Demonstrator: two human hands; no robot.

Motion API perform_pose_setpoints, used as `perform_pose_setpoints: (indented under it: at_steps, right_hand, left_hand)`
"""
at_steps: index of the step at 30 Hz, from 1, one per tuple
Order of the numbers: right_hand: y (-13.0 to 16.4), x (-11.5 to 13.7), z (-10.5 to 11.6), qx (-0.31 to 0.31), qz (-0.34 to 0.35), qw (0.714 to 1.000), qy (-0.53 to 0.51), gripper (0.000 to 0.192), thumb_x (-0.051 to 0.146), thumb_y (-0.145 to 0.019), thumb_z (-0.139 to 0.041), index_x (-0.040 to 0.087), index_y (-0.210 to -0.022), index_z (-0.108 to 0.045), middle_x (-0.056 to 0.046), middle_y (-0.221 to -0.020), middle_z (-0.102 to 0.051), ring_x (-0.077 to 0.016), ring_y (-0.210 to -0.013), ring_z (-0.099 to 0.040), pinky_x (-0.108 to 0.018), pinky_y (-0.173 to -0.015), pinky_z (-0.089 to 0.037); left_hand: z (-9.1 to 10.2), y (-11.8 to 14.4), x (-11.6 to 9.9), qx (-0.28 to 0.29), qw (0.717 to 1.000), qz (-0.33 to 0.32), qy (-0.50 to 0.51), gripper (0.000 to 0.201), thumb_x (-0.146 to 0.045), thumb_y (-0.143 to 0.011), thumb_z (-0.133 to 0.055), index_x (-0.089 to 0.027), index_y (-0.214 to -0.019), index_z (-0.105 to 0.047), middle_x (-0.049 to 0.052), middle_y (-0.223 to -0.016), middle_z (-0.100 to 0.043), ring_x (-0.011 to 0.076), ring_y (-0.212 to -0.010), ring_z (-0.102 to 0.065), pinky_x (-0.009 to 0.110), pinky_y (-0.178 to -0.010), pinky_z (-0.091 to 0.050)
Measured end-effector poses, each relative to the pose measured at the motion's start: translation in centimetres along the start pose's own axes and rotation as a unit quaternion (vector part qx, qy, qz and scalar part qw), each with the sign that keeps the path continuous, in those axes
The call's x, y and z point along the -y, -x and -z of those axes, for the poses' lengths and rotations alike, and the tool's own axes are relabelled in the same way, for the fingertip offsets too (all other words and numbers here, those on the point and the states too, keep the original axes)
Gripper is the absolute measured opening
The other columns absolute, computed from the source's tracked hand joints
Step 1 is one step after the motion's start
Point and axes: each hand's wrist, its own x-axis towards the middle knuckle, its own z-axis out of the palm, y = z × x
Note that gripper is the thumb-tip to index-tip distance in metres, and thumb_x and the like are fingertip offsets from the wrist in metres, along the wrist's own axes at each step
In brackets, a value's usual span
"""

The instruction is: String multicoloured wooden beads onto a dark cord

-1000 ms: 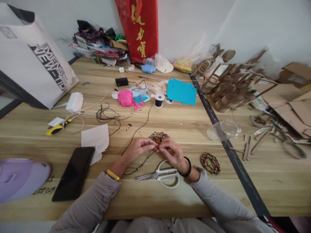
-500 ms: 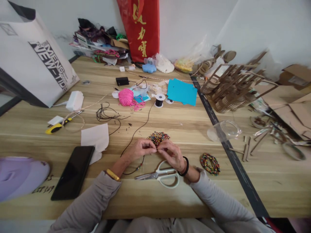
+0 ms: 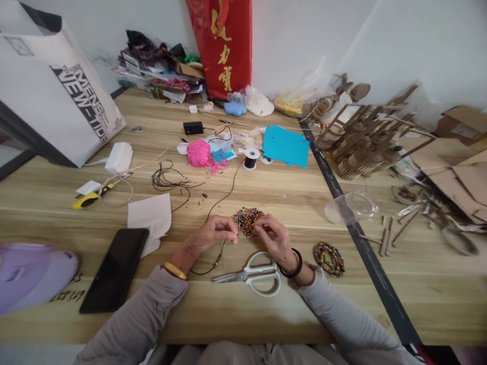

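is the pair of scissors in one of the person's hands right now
No: the scissors lie flat on the table just below the right hand, and neither hand touches them.

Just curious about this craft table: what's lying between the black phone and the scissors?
In the head view, the left hand and its grey sleeve cross between phone and scissors, plus a short beaded cord on the table.

- Two hands are seen: a left hand (image 3: 207, 235) and a right hand (image 3: 274, 238).
- One pile of beads (image 3: 246, 220) is seen.
- One bead bracelet (image 3: 329, 258) is counted.
- One pair of scissors (image 3: 253, 274) is counted.
- One phone (image 3: 116, 276) is seen.
- One pink yarn ball (image 3: 198, 152) is counted.
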Motion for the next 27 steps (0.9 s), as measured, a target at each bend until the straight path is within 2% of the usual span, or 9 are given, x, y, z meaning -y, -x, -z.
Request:
perform_pose_setpoints:
  at_steps: [4,10,20,27]
  right_hand:
    - [0.12,-0.34,0.15,0.012,0.053,0.995,0.089,0.01,0.021,-0.09,-0.053,0.021,-0.087,-0.062,-0.007,-0.085,-0.061,-0.0196,-0.084,-0.057,-0.033,-0.072,-0.047]
    - [0.43,-0.49,0.46,0.116,0.087,0.968,0.206,0.014,0.02,-0.091,-0.051,0.02,-0.089,-0.065,-0.008,-0.083,-0.061,-0.021,-0.084,-0.054,-0.033,-0.072,-0.046]
    - [0.81,-0.98,0.34,0.151,0.112,0.946,0.264,0.013,0.017,-0.089,-0.053,0.02,-0.091,-0.065,-0.008,-0.089,-0.063,-0.0204,-0.086,-0.056,-0.03,-0.069,-0.046]
    - [0.83,-0.91,0.32,0.15,0.098,0.951,0.252,0.014,0.017,-0.09,-0.052,0.02,-0.095,-0.065,-0.008,-0.09,-0.064,-0.0194,-0.086,-0.057,-0.029,-0.07,-0.047]
  left_hand:
    - [-0.13,-0.5,0.37,-0.075,0.996,-0.019,-0.046,0.028,-0.036,-0.067,-0.076,-0.012,-0.069,-0.063,0.001,-0.061,-0.063,0.0107,-0.058,-0.055,0.023,-0.062,-0.043]
    - [-0.42,-0.74,0.32,-0.13,0.983,-0.004,-0.129,0.025,-0.036,-0.071,-0.071,-0.013,-0.07,-0.061,-0.001,-0.062,-0.061,0.0104,-0.06,-0.054,0.023,-0.064,-0.043]
    - [-0.54,-0.8,0.35,-0.126,0.984,0.009,-0.126,0.024,-0.034,-0.072,-0.07,-0.012,-0.071,-0.06,-0.001,-0.063,-0.061,0.0099,-0.061,-0.054,0.023,-0.064,-0.043]
    - [-0.77,-0.7,0.08,-0.125,0.984,0.014,-0.127,0.024,-0.035,-0.072,-0.07,-0.012,-0.072,-0.061,0.0,-0.063,-0.061,0.0106,-0.061,-0.055,0.023,-0.065,-0.043]
